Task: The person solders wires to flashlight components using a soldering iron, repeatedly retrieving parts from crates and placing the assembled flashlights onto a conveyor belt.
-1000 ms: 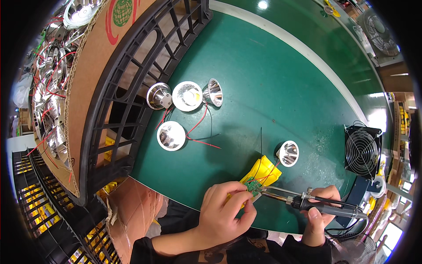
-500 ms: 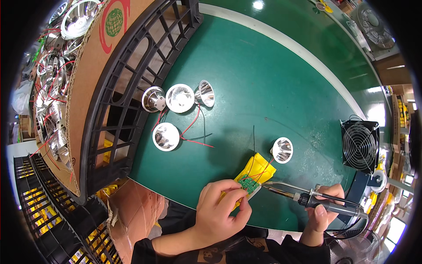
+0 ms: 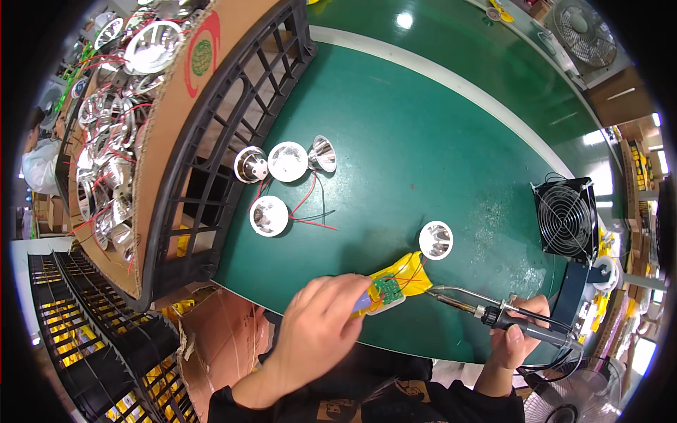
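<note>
A yellow plastic housing (image 3: 411,273) lies near the front edge of the bench, with a green circuit board (image 3: 386,289) and thin red wires in it. My left hand (image 3: 317,321) is closed about the housing's left end, fingers curled over a blue cylinder (image 3: 362,304); the fingertips are partly hidden. A soldering iron (image 3: 504,321) is gripped in my right hand (image 3: 520,335), its tip pointing left, just right of the housing and apart from the board. Beside the housing's far end sits a reflector cup (image 3: 436,240), with wires running toward the board.
Several silvery reflector cups (image 3: 288,162) with red and black wires stand left of centre. A black plastic crate (image 3: 229,134) and a carton (image 3: 166,155) piled with reflectors border the left side. At the right stands a square black fan (image 3: 566,218). Yellow parts fill black racks (image 3: 77,338) at lower left.
My left hand has moved left, off the board to the housing's left end, uncovering the blue cylinder. The upright black wire no longer shows. The soldering iron has hardly moved.
</note>
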Demonstrator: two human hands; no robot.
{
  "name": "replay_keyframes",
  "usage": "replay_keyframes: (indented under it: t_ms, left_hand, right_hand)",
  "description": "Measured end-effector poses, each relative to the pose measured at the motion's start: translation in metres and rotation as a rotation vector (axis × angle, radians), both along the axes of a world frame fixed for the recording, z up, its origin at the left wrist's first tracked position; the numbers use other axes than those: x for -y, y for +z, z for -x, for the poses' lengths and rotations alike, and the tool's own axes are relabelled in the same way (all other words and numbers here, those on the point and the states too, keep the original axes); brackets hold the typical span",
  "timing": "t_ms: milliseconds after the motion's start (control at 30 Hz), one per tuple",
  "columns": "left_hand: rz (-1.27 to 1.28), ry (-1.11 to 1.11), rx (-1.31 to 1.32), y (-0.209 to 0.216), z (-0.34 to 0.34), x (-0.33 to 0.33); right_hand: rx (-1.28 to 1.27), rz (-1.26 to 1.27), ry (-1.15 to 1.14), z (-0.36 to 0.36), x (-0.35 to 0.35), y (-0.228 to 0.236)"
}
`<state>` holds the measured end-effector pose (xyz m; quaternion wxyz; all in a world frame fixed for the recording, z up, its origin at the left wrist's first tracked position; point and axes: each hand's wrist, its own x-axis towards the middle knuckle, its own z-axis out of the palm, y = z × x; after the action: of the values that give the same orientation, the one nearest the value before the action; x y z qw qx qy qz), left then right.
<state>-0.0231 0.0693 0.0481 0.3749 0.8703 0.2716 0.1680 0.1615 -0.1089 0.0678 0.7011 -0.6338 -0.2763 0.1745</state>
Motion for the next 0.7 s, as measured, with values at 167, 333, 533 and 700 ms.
replay_keyframes:
  t_ms: [167,333,533,700]
  left_hand:
    - [-0.045,-0.210,0.029,0.007,0.029,-0.030]
    - [0.142,0.124,-0.015,0.004,0.079,-0.044]
    - [0.084,-0.053,0.245,-0.014,0.100,-0.027]
    - [0.136,-0.163,0.332,-0.016,0.087,-0.016]
  right_hand:
    - [0.025,-0.023,0.008,0.006,0.008,0.004]
    - [0.033,-0.026,-0.018,0.010,0.013,0.004]
    - [0.005,-0.061,-0.043,0.010,0.010,0.001]
    - [0.058,0.002,0.012,0.012,0.011,0.000]
